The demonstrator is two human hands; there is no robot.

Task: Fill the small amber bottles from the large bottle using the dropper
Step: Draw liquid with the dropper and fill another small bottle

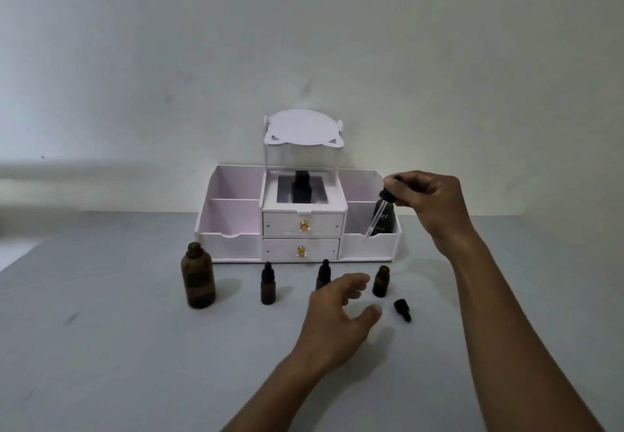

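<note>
amber bottles in a row, dropper aloft
far left, large bottle [198,276], upright, uncapped; first small bottle [268,284] and second small bottle [323,273], capped; third small bottle [381,281], open, black cap [402,310] lying just beside; dropper [381,207] raised, tilted, tip down-left.

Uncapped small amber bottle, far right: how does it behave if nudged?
The uncapped small bottle is tall for its narrow base, so it probably tips rather than slides. With no cap, a tip would likely spill its contents. Looks like glass: probably rigid, slick.

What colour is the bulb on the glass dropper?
Black; the dropper bulb, pinched by the right hand, shows in the head view.
</note>
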